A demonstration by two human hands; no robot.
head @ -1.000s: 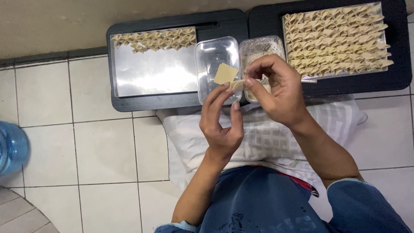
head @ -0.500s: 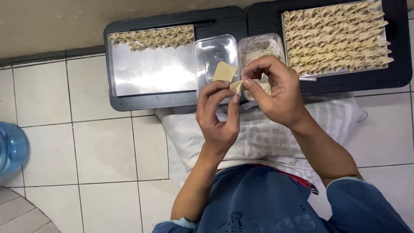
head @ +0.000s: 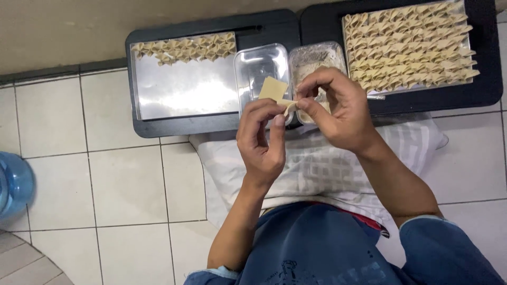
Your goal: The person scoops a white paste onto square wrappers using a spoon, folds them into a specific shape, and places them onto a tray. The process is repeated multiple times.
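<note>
Left hand [head: 261, 137] and right hand [head: 335, 108] fingers clamped on square dough wrapper [head: 274, 92], held above empty steel container [head: 261, 71]. Filling container [head: 314, 60] just right of it; trays of folded dumplings [head: 409, 45] flanking.

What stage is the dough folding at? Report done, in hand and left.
Done: the right metal tray is packed with folded pale dough pieces, and the left metal tray holds one row along its top edge. In hand: the left hand and right hand pinch a pale square dough wrapper. Left: most of the left tray is bare.
</note>
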